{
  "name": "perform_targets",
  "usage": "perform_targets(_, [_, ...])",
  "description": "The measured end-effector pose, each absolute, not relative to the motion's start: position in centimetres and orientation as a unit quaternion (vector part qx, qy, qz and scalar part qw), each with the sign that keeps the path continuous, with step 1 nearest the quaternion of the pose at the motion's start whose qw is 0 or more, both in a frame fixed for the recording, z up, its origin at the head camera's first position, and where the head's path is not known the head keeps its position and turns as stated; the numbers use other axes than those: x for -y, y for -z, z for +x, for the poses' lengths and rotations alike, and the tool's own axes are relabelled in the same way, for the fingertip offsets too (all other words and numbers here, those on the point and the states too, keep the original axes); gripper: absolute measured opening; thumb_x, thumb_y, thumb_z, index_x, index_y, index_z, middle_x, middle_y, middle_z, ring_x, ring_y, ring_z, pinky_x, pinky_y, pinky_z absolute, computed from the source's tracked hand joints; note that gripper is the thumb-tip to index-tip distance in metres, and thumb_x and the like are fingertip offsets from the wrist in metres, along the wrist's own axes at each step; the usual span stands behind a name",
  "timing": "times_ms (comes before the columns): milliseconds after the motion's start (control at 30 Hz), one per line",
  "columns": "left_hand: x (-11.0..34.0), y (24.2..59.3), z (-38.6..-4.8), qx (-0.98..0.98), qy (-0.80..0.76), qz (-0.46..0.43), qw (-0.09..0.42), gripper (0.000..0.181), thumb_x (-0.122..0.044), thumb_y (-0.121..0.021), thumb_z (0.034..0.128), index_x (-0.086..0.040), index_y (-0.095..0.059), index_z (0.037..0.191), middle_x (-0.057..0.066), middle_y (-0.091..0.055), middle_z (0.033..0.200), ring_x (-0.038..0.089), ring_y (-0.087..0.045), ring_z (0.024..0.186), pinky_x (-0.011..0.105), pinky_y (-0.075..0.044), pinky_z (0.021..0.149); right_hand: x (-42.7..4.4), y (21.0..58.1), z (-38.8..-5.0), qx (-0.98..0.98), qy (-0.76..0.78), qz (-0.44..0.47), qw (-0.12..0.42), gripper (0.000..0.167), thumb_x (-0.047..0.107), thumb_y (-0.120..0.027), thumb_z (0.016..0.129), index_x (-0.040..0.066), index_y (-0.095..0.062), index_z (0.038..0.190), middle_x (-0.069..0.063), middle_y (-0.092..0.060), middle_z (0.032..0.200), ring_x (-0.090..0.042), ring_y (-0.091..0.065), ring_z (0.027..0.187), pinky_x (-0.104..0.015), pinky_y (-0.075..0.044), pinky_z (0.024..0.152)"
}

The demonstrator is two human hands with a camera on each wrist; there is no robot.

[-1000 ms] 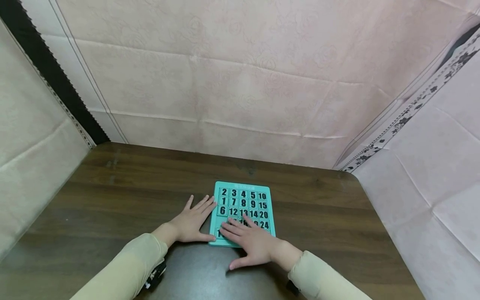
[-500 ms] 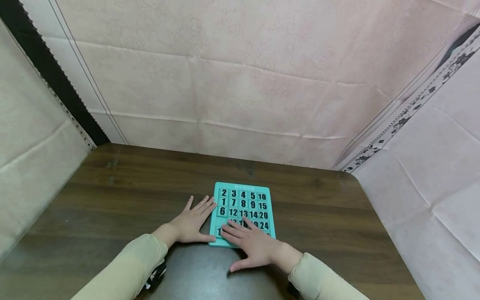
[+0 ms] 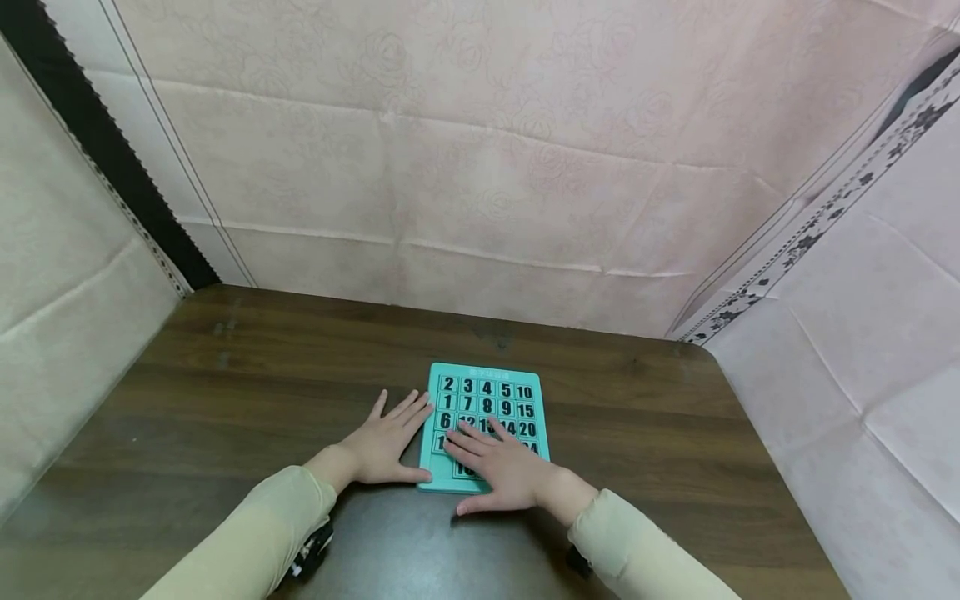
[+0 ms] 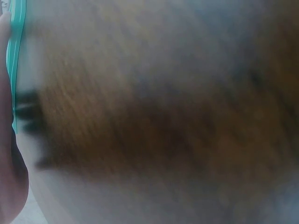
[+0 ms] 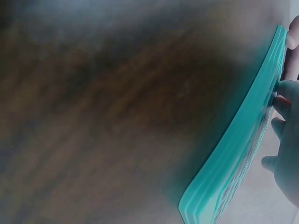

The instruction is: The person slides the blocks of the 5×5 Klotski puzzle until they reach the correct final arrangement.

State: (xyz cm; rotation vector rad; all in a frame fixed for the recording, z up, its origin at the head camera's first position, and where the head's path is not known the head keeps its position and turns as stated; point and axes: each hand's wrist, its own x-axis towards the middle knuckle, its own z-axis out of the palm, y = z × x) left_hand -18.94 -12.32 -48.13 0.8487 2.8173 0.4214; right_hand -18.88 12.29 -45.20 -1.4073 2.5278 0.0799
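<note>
A turquoise number board (image 3: pixel 487 372) lies flat on the brown table, its tiles printed with black numbers in rows. My left hand (image 3: pixel 382 446) rests spread at the board's left side, fingertips on its left edge and the thumb at the lower left corner. Across the lower middle tiles lies my right hand (image 3: pixel 510 473), fingers extended and touching them, thumb over the table below the board. It hides several numbers. In the right wrist view the board (image 5: pixel 233 140) shows edge-on with the right hand (image 5: pixel 287 135) at its face; the left wrist view shows part of the left hand (image 4: pixel 9 177).
The wooden table (image 3: pixel 285 358) spreads around the board. Pale patterned cloth (image 3: pixel 487 183) hangs behind it, with more cloth at the left and right sides. A dark strip (image 3: pixel 112 150) runs down the left corner.
My right hand has moved slightly up the board, covering higher tiles and uncovering part of the bottom row. My left hand has stayed in place.
</note>
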Motion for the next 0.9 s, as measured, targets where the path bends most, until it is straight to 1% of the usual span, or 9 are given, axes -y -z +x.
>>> perform_targets(233, [12.3,48.0,-19.0,-0.944,-0.144,0.282,0.089,0.1,-0.072,-0.051,0.0785,-0.008,-0.022,0.15,0.01,-0.015,0.158,0.028,-0.012,0.146,0.062,-0.003,0.112,-12.2,45.5,-19.2,-0.869,-0.03,-0.48,0.115,0.082,0.069,-0.036,0.088,0.022,-0.015,0.152,0.006,-0.013,0.158,-0.017,-0.01,0.146,-0.052,-0.011,0.116])
perform_targets(400, [12.4,48.0,-18.9,-0.944,-0.144,0.284,0.087,0.1,-0.071,-0.052,0.0785,-0.008,-0.022,0.15,0.01,-0.015,0.158,0.029,-0.012,0.146,0.062,-0.003,0.112,-12.5,45.4,-19.0,-0.871,-0.017,-0.475,0.121,0.083,0.069,-0.038,0.087,0.022,-0.014,0.152,0.005,-0.013,0.158,-0.017,-0.01,0.147,-0.052,-0.011,0.116])
perform_targets(600, [12.4,48.2,-19.0,-0.945,-0.141,0.285,0.081,0.1,-0.073,-0.05,0.078,-0.009,-0.022,0.15,0.01,-0.015,0.158,0.028,-0.012,0.146,0.062,-0.004,0.112,-13.8,45.4,-18.2,-0.871,-0.001,-0.475,0.124,0.082,0.065,-0.043,0.087,0.021,-0.017,0.151,0.004,-0.016,0.158,-0.019,-0.011,0.146,-0.054,-0.011,0.115])
perform_targets(900, [12.5,48.3,-19.1,-0.945,-0.141,0.286,0.076,0.101,-0.074,-0.05,0.0774,-0.009,-0.021,0.15,0.009,-0.015,0.158,0.028,-0.012,0.146,0.062,-0.003,0.112,-15.6,45.2,-16.5,-0.861,-0.006,-0.494,0.122,0.083,0.067,-0.041,0.087,0.019,-0.019,0.151,0.002,-0.018,0.157,-0.02,-0.013,0.146,-0.055,-0.013,0.114])
